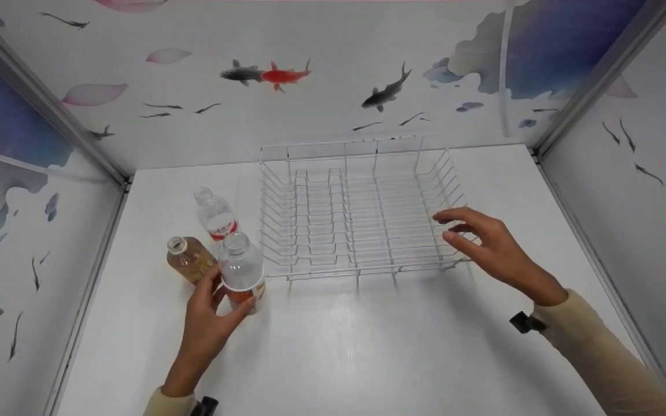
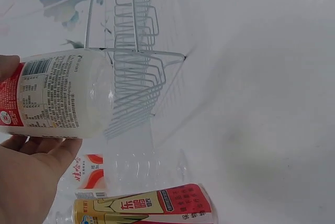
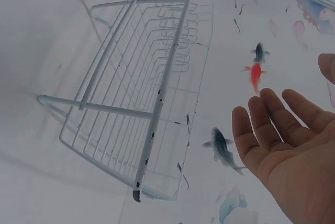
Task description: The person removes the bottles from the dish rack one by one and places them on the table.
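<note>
My left hand (image 1: 206, 326) grips a clear plastic bottle (image 1: 242, 270) round its label, thumb on the near side. The bottle is uncapped and upright. In the left wrist view, its red and white label and base show, with the base raised compared with the two bottles behind. Just left of it stand a bottle with a yellow label (image 1: 189, 261) and a clear bottle with a red and white label (image 1: 216, 214), both uncapped. Over the right side of a white wire dish rack (image 1: 358, 270), my right hand (image 1: 492, 248) holds nothing, its fingers loosely extended.
The rack stands on the white table (image 1: 333, 346) near the back wall (image 1: 321, 110), with a row of raised wire loops (image 1: 303, 211) on its left half. Side walls with metal edge strips (image 1: 587, 231) close in the table. Fish and petals are printed on the walls.
</note>
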`<state>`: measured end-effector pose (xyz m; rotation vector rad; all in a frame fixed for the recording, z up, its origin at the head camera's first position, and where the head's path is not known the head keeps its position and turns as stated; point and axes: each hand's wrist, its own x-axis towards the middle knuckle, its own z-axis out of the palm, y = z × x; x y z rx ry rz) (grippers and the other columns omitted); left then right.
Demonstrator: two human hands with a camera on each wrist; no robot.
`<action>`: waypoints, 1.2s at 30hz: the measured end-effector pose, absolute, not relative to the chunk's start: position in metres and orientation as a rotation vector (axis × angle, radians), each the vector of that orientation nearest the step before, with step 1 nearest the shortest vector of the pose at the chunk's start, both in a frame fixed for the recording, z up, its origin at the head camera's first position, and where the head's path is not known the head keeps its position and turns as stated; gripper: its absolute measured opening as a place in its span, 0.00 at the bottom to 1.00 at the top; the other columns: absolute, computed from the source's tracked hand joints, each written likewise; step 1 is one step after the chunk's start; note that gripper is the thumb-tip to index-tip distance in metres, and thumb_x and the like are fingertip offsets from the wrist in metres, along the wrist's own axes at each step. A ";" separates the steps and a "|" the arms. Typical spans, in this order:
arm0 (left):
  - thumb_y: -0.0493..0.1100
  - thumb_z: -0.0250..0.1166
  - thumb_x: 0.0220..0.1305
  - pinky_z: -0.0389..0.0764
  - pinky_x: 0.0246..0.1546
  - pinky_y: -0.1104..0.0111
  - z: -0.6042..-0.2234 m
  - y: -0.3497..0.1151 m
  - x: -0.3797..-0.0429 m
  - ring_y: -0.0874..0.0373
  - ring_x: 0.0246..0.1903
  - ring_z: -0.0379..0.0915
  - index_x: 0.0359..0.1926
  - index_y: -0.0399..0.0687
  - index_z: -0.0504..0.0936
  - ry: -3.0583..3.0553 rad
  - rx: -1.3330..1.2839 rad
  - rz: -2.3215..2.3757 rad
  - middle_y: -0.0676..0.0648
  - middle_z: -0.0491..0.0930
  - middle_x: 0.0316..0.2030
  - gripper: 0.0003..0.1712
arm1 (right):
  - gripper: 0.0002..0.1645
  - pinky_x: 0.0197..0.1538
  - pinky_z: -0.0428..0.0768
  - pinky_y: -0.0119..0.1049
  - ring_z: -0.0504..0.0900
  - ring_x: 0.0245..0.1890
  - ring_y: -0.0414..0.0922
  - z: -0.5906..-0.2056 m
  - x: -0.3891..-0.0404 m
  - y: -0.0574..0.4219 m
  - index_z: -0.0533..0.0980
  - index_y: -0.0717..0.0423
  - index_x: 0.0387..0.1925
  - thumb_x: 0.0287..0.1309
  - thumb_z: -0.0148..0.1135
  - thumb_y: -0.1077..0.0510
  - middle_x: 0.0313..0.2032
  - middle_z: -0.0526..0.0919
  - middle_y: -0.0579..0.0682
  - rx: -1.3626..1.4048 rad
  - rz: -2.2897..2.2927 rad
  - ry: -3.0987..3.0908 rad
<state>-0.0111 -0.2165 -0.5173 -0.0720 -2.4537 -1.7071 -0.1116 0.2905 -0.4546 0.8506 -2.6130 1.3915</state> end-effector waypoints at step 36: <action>0.33 0.80 0.65 0.67 0.79 0.47 -0.579 -0.229 -0.012 0.41 0.79 0.63 0.81 0.40 0.64 -2.338 0.306 -1.692 0.39 0.69 0.77 0.49 | 0.22 0.64 0.79 0.25 0.83 0.63 0.39 -0.465 -0.108 0.301 0.80 0.56 0.69 0.79 0.63 0.67 0.65 0.85 0.49 0.766 1.463 -2.614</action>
